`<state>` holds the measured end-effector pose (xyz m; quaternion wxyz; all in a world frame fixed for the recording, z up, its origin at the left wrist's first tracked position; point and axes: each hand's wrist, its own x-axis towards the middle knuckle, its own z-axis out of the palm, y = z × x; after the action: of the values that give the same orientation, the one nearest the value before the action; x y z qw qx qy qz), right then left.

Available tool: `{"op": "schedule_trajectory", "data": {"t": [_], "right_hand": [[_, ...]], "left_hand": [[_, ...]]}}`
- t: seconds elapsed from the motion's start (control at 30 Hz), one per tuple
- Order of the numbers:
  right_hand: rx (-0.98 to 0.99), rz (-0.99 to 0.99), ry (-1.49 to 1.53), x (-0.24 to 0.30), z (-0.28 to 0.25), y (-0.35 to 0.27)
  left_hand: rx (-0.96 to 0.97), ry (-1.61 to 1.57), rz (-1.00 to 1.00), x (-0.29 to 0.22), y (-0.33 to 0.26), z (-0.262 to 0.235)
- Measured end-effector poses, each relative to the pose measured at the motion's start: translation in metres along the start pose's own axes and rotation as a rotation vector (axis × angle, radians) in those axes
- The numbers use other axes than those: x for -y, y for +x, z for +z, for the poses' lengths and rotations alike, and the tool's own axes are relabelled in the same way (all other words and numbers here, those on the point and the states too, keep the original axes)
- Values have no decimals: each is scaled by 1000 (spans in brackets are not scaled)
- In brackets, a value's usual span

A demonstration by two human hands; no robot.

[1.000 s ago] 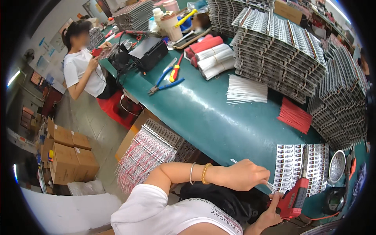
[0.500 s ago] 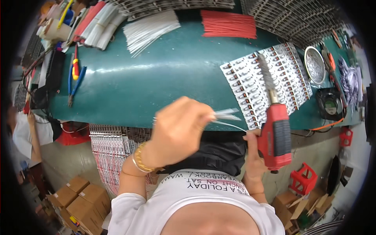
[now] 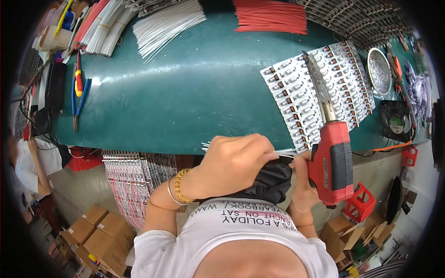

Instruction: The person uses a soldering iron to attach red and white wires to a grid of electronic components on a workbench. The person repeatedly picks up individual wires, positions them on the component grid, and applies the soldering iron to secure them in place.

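My left hand [image 3: 236, 162] is closed round a few thin white wires [image 3: 284, 152]. Their ends stick out on both sides of the fist, just over the table's front edge. My right hand [image 3: 304, 187] grips a red and black soldering gun [image 3: 337, 160], whose long metal shaft points away from me. Between my right thumb and finger one wire's end seems to be pinched, close to my left fingertips. Under the gun's shaft lies a white panel of small circuit boards [image 3: 296, 90], with rows of little dark and orange parts. The right fingers behind the handle are partly hidden.
Loose white wires [image 3: 169, 25] and red wires [image 3: 270, 17] lie at the back of the green table [image 3: 176, 102]. Blue-handled pliers [image 3: 79, 99] rest at the left. A metal bowl [image 3: 379, 72] and a black fan [image 3: 395, 121] stand at the right. Wired panels [image 3: 127, 185] hang below.
My left hand has come down and right, bringing the wires close to my right thumb. The soldering gun stays in my right hand. The view has shifted slightly.
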<state>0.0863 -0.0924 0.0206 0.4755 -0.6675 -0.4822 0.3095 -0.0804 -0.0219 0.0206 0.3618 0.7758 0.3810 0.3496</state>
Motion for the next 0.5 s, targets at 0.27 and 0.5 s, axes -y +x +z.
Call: {"op": "schedule_trajectory", "data": {"t": [0.27, 0.5], "right_hand": [[-90, -65, 118, 1, -4, -1], [-43, 66, 260, -1, 0, -5]], "left_hand": [[-429, 266, -250, 32, 22, -5], [-469, 421, -259, 48, 25, -1]]}}
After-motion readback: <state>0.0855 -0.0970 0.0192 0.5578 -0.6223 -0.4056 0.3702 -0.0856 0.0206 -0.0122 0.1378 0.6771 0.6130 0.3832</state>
